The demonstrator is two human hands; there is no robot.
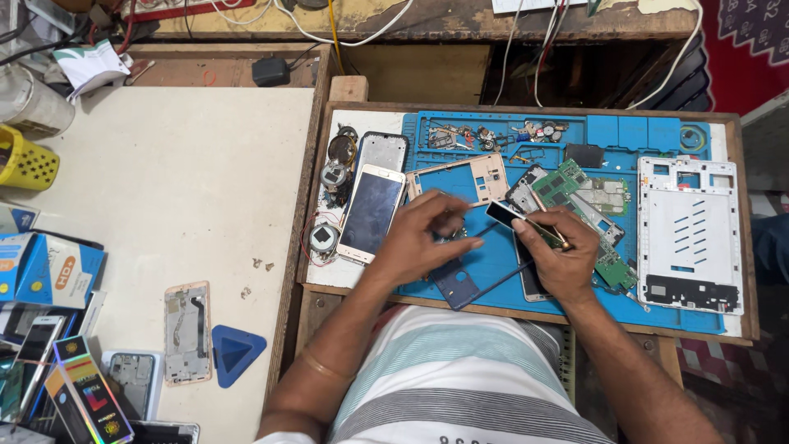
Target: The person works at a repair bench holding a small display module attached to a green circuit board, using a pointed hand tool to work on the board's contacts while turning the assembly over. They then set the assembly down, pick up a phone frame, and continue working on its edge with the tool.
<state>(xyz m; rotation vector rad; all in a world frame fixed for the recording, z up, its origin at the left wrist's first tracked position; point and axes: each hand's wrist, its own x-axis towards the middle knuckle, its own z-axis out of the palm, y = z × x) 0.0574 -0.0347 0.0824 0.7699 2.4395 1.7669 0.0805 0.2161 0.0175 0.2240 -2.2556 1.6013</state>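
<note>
My left hand rests on the blue work mat, fingers pinched on a small metal part over a dark blue phone back frame. My right hand grips a thin tool with a brass-coloured handle; its tip points toward the left hand. A small black rectangular piece lies by the right thumb. A phone with a pale bezel lies just left of my left hand.
On the mat lie a pink phone frame, green circuit boards and a white tablet frame. Small parts fill the mat's top trays. The white table holds a phone chassis, a blue triangular pick, boxes and a yellow basket.
</note>
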